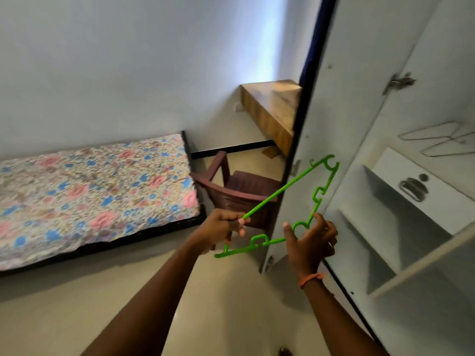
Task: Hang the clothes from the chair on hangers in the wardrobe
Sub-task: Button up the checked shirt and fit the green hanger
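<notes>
Gripping hands (pixel 223 227) – glossy triangular hanger (pixel 285 187)

Bed (pixel 97 196) is lying at left against the back wall (pixel 128 60). Chair (pixel 239 188) is standing just right of the bed's end, partly hidden behind the open wardrobe door (pixel 347 104). Desk (pixel 272 109) is sitting behind the chair, near the far corner. Wardrobe (pixel 424 227) is occupying the right side. Wire hangers (pixel 437 140) are hanging inside it, above a drawer (pixel 421 186). Hanger (pixel 290 183) is being held in front of the door edge, left hand (pixel 221 229) at its left, right hand (pixel 311 242) at its right.
</notes>
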The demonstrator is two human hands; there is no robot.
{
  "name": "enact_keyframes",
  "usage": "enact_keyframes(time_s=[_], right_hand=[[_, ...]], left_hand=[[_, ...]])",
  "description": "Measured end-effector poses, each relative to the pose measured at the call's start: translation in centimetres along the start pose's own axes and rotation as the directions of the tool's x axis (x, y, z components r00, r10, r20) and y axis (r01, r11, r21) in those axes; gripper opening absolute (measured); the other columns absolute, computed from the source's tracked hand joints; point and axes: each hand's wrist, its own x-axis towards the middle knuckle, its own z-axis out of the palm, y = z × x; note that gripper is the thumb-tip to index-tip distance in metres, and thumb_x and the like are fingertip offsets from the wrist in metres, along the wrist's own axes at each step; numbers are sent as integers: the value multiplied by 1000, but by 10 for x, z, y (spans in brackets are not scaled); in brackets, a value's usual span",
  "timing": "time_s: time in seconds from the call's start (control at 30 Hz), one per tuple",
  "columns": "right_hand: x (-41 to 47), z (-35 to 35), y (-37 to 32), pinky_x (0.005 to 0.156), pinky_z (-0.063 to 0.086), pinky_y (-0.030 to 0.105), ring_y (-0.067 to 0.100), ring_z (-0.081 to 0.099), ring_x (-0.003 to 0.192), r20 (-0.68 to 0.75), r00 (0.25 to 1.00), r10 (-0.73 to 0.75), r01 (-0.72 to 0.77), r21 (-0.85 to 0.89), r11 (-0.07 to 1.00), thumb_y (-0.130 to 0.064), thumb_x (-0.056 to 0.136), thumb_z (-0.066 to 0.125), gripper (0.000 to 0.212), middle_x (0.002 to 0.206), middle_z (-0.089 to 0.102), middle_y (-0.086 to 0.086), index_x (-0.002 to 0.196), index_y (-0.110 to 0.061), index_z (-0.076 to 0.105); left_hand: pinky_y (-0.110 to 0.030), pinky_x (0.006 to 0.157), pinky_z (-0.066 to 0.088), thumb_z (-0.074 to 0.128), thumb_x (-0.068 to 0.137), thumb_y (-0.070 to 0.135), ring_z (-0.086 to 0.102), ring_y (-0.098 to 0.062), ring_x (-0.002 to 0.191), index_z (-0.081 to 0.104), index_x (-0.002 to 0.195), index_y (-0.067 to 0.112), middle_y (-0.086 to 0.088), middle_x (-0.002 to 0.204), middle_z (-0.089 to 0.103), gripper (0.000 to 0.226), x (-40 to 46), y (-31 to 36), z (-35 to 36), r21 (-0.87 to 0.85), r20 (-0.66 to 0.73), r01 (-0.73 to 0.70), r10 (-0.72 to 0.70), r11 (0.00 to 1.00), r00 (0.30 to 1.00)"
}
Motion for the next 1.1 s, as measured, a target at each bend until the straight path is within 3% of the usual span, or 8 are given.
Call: enact_keyframes(time_s=[0.17, 0.27, 0.43, 0.63, 0.7, 0.8, 0.97, 1.1], right_hand=[[-54, 61, -72, 90, 49, 48, 36, 59, 107, 329, 936, 129, -231, 294, 927, -53, 71, 76, 88, 118, 59, 16, 136, -16, 31], [-75, 94, -124, 79, 46, 27, 16, 56, 76, 409, 909, 79, -251, 387, 887, -15, 85, 74, 67, 91, 58, 4, 139, -1, 37], [-97, 193, -195, 88, 47, 43, 34, 58, 94, 523, 846, -101, -145, 409, 901, -12, 85, 54, 49, 107, 61, 20, 133, -4, 49], [-92, 320, -296, 58, 33, 39, 36, 57, 71, 700, 620, -356, 80, 395, 915, -6, 95, 49, 46, 75, 57, 9, 141, -8, 47], [-84, 361, -327, 59, 40, 41, 35, 58, 71, 714, 577, -397, 137, 394, 909, -9, 97, 48, 47, 77, 59, 10, 144, -10, 46], [-67, 422, -377, 73, 48, 41, 40, 61, 100, 687, 545, -481, 287, 387, 876, -19, 99, 51, 44, 112, 64, 18, 141, -9, 47], [-57, 504, -434, 97, 43, 52, 39, 45, 118, 420, 558, -715, 629, 347, 695, -22, 82, 73, 49, 125, 51, 18, 126, -6, 57], [-67, 568, -461, 104, 36, 50, 38, 34, 128, 468, 593, -656, 518, 402, 755, -27, 82, 76, 66, 139, 35, 19, 137, -4, 47]], left_hand=[[-20, 40, 33, 56, 98, 9, 43, -9, 43, 72, 107, 4, -16, 76, 65, 19, -60, -28, -95, -32, -90, 27, -30, 999, 995], [-22, 44, 47, 61, 95, 10, 54, -16, 47, 75, 102, 7, -20, 83, 71, 16, -86, -48, -154, -33, -185, 45, -51, 998, 981], [-13, 55, 48, 58, 96, 5, 64, -2, 58, 71, 101, 2, -14, 82, 70, 14, -104, -79, -232, 7, -469, 120, -103, 993, 877], [-24, 52, 53, 56, 97, 5, 66, -14, 53, 64, 108, 3, -15, 86, 72, 13, -52, -93, -332, -47, -662, 161, -151, 986, 734], [-31, 55, 57, 52, 99, 6, 64, -17, 51, 63, 110, 1, -14, 82, 72, 16, -31, -92, -366, -62, -729, 160, -154, 985, 667], [-26, 56, 47, 51, 100, 7, 58, -8, 55, 66, 109, 4, 1, 68, 68, 18, 6, -84, -427, 5, -812, 202, -113, 979, 573], [-28, 56, 37, 47, 102, 9, 51, -19, 60, 63, 123, 3, -2, 72, 66, 27, 66, -70, -509, -22, -892, 172, -97, 985, 442], [-27, 57, 39, 44, 103, 8, 61, -18, 66, 62, 123, 4, -18, 91, 70, 27, 112, -71, -570, -94, -927, 122, -132, 988, 352]])
